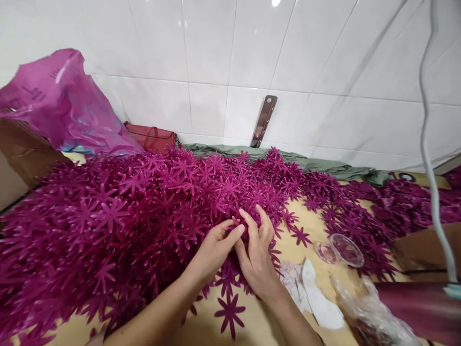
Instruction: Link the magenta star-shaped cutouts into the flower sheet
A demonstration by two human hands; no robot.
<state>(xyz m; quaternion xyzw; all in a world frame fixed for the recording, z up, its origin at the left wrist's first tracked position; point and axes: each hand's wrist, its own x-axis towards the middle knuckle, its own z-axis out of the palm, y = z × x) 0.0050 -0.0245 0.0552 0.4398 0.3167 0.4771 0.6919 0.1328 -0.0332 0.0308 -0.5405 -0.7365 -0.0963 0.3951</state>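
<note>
A big heap of magenta flower-shaped cut-outs (118,216) covers the left and middle of the yellowish table (309,230). Both hands meet at the heap's near edge. My left hand (212,250) has its fingers curled together, thumb and forefinger pinching at flower pieces. My right hand (257,254) rests beside it, fingers bent and touching the same small cluster of flowers (243,228). What exactly sits between the fingertips is hard to make out. A single flower (229,312) lies loose on the table below the hands.
A clear plastic cup (340,250) lies on its side right of the hands, by white paper scraps (317,298) and crumpled clear plastic (374,312). A pink bag (61,101), a red purse (151,137), green cloth (324,166) and a white tiled wall stand behind. More flowers (403,206) lie at right.
</note>
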